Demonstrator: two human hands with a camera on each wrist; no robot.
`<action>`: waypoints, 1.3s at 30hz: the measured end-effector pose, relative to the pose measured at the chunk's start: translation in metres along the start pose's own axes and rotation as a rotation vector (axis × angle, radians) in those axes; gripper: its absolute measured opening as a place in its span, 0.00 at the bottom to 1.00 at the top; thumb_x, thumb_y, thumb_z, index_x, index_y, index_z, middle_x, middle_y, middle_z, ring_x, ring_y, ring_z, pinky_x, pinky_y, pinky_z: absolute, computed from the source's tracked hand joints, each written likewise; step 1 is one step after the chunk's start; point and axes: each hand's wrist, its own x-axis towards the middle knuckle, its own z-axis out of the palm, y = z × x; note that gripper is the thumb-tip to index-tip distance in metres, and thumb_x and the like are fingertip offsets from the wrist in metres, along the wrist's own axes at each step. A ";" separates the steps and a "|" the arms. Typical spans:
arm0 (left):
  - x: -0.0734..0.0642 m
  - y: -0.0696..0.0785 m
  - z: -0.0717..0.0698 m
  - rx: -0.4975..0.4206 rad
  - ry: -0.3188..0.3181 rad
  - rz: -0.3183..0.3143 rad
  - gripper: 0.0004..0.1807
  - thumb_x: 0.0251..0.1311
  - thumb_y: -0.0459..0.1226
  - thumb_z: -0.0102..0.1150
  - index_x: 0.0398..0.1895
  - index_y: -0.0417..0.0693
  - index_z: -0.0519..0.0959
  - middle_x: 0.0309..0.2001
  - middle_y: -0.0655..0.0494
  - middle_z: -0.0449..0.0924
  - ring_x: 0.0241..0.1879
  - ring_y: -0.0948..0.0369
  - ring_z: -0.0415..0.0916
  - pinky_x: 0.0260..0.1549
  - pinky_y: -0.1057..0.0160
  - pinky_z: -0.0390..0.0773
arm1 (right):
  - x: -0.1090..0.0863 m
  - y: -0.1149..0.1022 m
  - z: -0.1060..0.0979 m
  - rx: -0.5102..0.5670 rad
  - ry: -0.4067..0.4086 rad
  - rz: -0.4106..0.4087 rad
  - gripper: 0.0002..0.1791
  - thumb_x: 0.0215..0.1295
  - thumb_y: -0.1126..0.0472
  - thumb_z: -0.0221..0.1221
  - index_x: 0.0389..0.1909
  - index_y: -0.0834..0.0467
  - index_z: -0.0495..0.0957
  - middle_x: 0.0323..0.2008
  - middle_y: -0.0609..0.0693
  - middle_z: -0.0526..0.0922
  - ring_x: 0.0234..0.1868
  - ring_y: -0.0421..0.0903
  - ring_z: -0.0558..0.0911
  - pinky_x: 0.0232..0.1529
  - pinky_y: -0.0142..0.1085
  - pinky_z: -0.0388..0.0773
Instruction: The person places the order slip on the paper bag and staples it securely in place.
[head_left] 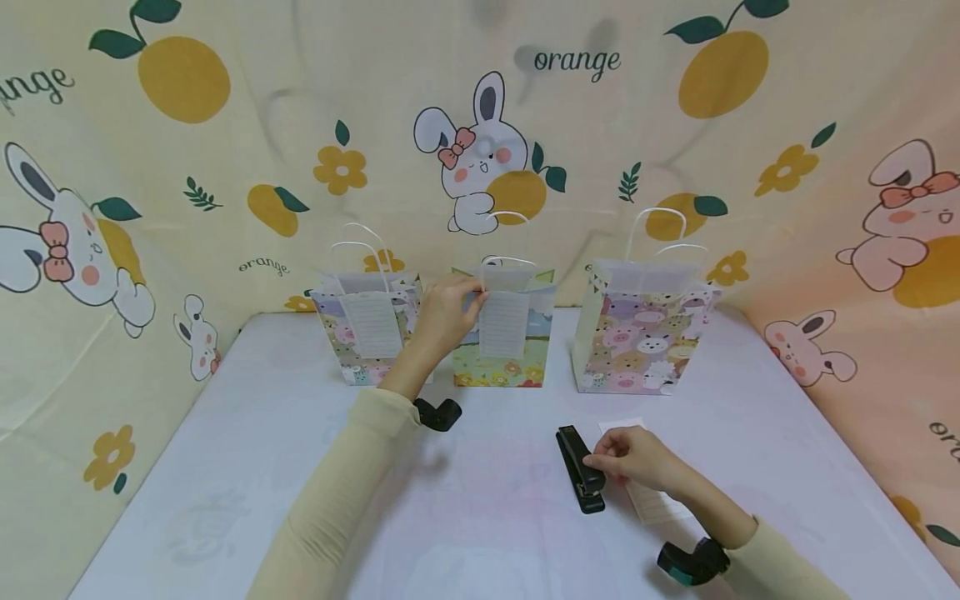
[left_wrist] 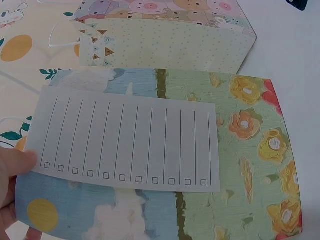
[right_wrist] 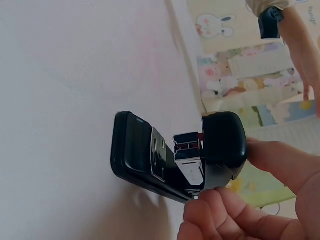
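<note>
At the upper edge of the middle gift bag [head_left: 498,372], my left hand [head_left: 448,312] pinches a lined paper slip [head_left: 504,325] against the bag's front. The left wrist view shows this slip [left_wrist: 130,140] with a row of small checkboxes, lying over a painted sky-and-flowers print [left_wrist: 245,125]. On the table my right hand [head_left: 637,458] grips a black stapler [head_left: 581,471] by its upper arm, thumb on one side and fingers on the other. Up close, the stapler [right_wrist: 222,140] has its upper arm raised off its base. Another lined slip [head_left: 656,504] lies partly under the right hand.
A left gift bag [head_left: 348,333] with animal print has a lined slip [head_left: 372,325] on its front. To the right stands another animal-print bag [head_left: 637,342] with white handles. The white table [head_left: 247,467] meets a patterned cloth backdrop [head_left: 600,125] behind the bags.
</note>
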 end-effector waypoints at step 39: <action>-0.001 0.003 -0.001 0.012 -0.006 -0.023 0.08 0.63 0.38 0.60 0.38 0.45 0.84 0.43 0.50 0.87 0.48 0.53 0.82 0.44 0.51 0.77 | 0.012 -0.012 0.025 -0.097 0.036 0.293 0.40 0.53 0.37 0.65 0.45 0.73 0.76 0.39 0.58 0.80 0.40 0.47 0.74 0.39 0.35 0.73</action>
